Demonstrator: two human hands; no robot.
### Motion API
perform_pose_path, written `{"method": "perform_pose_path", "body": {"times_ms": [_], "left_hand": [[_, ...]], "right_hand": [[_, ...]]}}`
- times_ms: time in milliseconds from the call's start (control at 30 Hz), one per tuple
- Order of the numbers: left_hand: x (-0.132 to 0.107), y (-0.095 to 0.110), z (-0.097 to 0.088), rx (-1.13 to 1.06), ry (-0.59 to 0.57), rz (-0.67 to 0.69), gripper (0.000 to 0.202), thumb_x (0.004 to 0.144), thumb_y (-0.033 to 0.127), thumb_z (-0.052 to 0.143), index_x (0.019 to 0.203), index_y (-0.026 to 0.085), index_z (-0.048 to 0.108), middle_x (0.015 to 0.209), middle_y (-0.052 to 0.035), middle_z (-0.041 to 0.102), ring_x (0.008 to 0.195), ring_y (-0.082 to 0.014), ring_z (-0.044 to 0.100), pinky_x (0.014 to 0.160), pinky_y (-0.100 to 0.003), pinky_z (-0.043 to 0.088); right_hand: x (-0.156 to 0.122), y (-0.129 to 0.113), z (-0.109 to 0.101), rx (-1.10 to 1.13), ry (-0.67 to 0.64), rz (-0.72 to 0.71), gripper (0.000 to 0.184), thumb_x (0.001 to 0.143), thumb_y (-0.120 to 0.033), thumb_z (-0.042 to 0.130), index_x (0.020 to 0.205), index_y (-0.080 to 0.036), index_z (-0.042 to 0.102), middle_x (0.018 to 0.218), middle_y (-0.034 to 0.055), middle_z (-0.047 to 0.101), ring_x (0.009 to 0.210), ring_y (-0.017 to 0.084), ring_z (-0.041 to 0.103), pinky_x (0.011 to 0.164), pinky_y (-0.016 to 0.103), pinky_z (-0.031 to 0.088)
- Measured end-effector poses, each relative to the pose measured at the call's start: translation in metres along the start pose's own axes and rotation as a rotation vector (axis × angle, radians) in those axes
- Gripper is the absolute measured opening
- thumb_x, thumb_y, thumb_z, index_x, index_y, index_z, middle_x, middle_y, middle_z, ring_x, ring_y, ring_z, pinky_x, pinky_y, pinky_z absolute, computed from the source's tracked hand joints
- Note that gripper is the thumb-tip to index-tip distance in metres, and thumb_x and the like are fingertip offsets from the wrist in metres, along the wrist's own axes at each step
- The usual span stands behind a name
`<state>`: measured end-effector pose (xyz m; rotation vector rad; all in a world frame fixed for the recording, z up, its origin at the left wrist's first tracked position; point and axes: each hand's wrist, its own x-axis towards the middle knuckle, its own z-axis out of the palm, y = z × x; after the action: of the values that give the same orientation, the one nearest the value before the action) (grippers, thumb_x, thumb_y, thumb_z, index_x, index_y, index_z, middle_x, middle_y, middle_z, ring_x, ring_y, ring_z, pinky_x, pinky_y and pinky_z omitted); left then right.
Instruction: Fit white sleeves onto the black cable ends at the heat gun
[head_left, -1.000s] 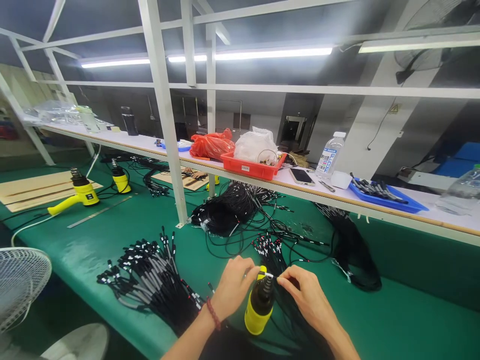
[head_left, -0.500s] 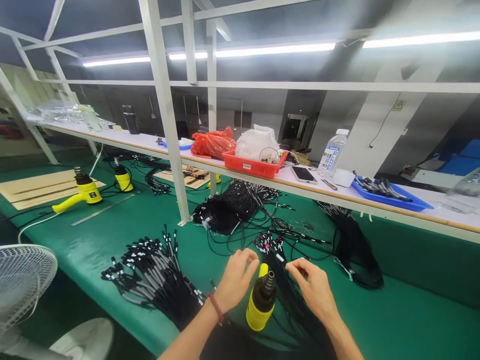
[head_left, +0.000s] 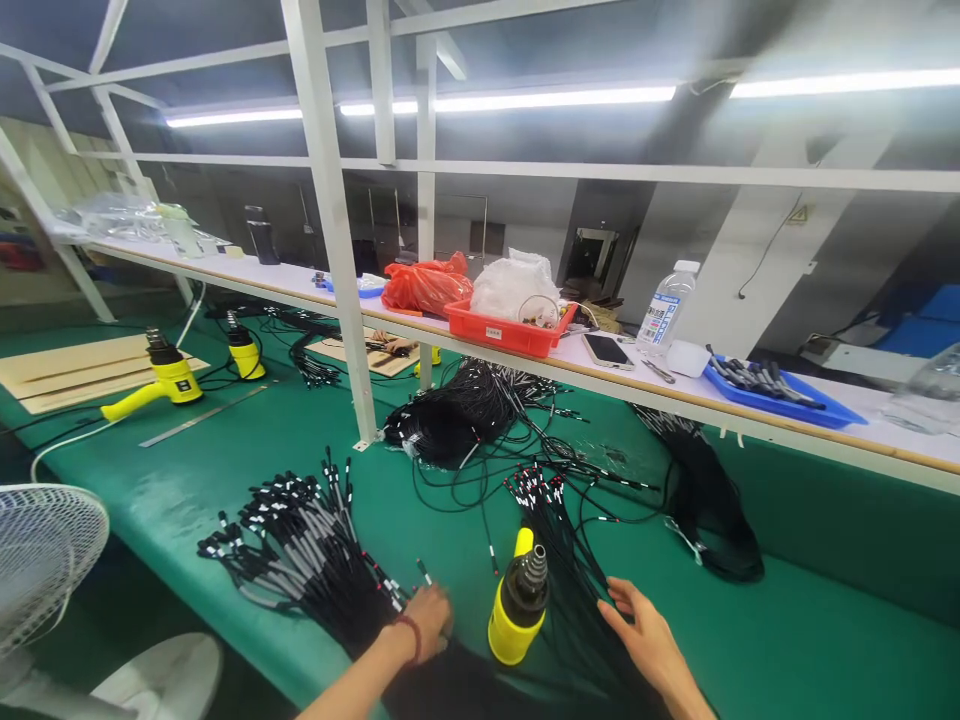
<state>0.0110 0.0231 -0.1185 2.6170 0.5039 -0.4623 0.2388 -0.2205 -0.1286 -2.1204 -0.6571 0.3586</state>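
My left hand is lowered over the black cables in front of me, fingers curled down; what they hold, if anything, is hidden. Just above it, one cable end with a white band sticks out. To its left lies a thick bundle of black cables with grey sleeves. My right hand is open, thumb and fingers apart, at the right edge of a second black cable bundle with red and white tips. Between my hands a yellow and black heat gun stands with its nozzle up.
A shelf crosses behind, bearing a red tray, a phone, a bottle and a blue tray of short parts. More cable bundles lie beneath it. Other heat guns and a fan are at left.
My left hand has moved down and left, from beside the heat gun to the cables. My right hand has shifted down and right, away from the white-tipped piece near its fingers.
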Motion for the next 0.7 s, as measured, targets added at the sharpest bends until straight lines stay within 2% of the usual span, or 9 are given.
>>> {"method": "perform_pose_path", "body": {"times_ms": [167,333,467,567,633,700], "left_hand": [[-0.002,-0.002,0.005,0.087,0.026,-0.021,0.007,0.076,0.02,0.06,0.08,0.021,0.066,0.095,-0.0089,0.067,0.102,-0.0285,0.058,0.092,-0.044,0.041],[-0.015,-0.009,-0.008,0.154,0.06,-0.026,0.01,0.082,0.024,0.057,0.083,0.021,0.066,0.089,-0.0076,0.068,0.096,-0.0258,0.062,0.087,-0.037,0.044],[-0.032,-0.02,-0.032,0.211,0.067,-0.025,0.009,0.08,0.019,0.058,0.076,0.019,0.066,0.085,-0.008,0.069,0.091,-0.026,0.064,0.081,-0.034,0.046],[-0.049,-0.025,-0.057,0.251,0.077,-0.041,0.011,0.079,0.014,0.058,0.074,0.019,0.065,0.083,-0.0078,0.07,0.086,-0.0263,0.065,0.079,-0.035,0.046],[-0.064,-0.021,-0.078,0.277,0.093,-0.038,0.013,0.079,0.011,0.057,0.073,0.019,0.065,0.083,-0.0074,0.069,0.085,-0.0261,0.065,0.078,-0.035,0.045],[-0.081,-0.006,-0.102,0.306,0.123,0.002,0.013,0.081,0.01,0.057,0.074,0.019,0.064,0.084,-0.0065,0.069,0.085,-0.0253,0.064,0.079,-0.035,0.044]], "right_hand": [[-0.002,-0.004,-0.008,0.036,-0.057,-0.016,0.049,0.069,-0.053,0.055,0.099,-0.016,0.066,0.106,0.014,0.072,0.096,0.029,0.068,0.08,0.039,0.056],[-0.009,-0.026,-0.024,0.015,-0.061,-0.053,0.045,0.072,-0.052,0.055,0.101,-0.019,0.067,0.108,0.0108,0.071,0.098,0.027,0.067,0.08,0.037,0.056],[-0.016,-0.048,-0.044,-0.024,-0.022,-0.099,0.044,0.074,-0.052,0.054,0.102,-0.022,0.067,0.109,0.01,0.071,0.102,0.027,0.066,0.085,0.038,0.055],[-0.023,-0.067,-0.058,-0.036,0.005,-0.14,0.044,0.076,-0.053,0.053,0.106,-0.023,0.066,0.113,0.0096,0.069,0.105,0.027,0.064,0.09,0.04,0.053],[-0.03,-0.085,-0.065,-0.045,0.011,-0.158,0.044,0.078,-0.054,0.052,0.108,-0.024,0.065,0.115,0.0088,0.068,0.106,0.027,0.062,0.092,0.04,0.051],[-0.04,-0.105,-0.069,-0.048,0.0,-0.17,0.043,0.079,-0.055,0.052,0.108,-0.025,0.065,0.115,0.0077,0.068,0.105,0.026,0.063,0.092,0.04,0.052]]}}
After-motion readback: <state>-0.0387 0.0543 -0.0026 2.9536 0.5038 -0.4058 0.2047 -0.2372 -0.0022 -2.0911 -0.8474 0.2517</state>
